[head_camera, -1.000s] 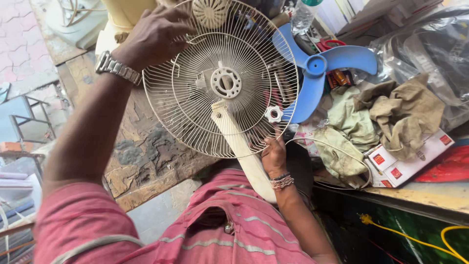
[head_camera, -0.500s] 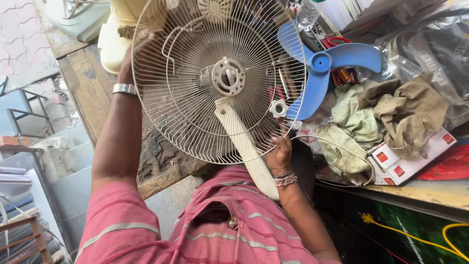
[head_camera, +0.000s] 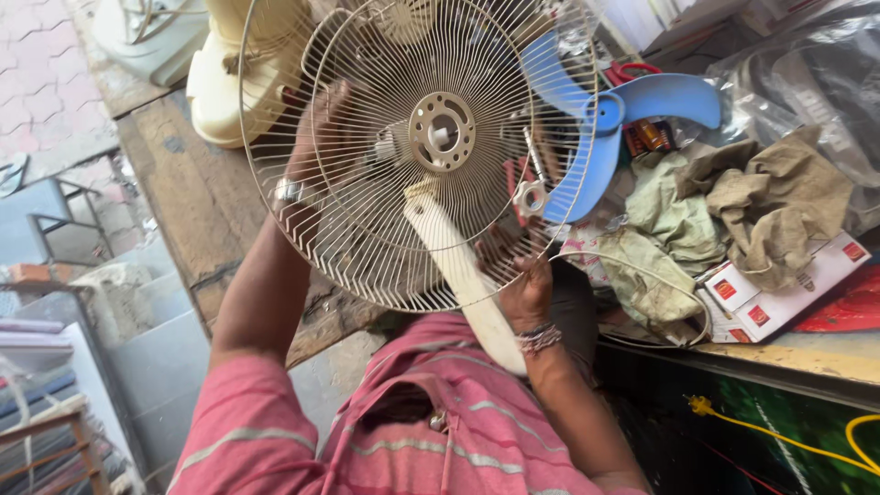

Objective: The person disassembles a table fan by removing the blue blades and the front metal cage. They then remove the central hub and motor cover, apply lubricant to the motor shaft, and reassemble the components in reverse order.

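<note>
Head view: the wire fan guard [head_camera: 417, 147] is held tilted up off the wooden table [head_camera: 197, 206], so both sides are reachable. The left hand [head_camera: 316, 137] reaches behind the mesh, gripping the wires; the right hand [head_camera: 522, 284] clamps the lower rim, steadying it. The blue fan blade [head_camera: 614, 128] lies just behind, beside crumpled rags [head_camera: 733, 211].

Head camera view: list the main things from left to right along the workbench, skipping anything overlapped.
Cream plastic fan body → round cream wire fan guard → blue plastic fan blade → crumpled olive-brown rags → white cardboard box with red squares.
</note>
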